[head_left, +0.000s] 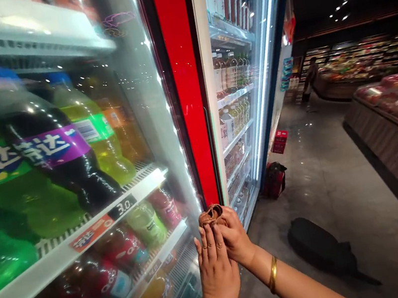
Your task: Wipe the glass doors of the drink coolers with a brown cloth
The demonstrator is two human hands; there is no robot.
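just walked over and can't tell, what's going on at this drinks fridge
A person stands at a glass-door drinks cooler in a shop. Their right hand, a gold bangle on its wrist, grips a bunched brown cloth low against the door edge. The left hand lies flat, fingers spread, just beside it. The door is shut, with soda bottles on the shelves behind the glass. A dark bag lies on the floor.
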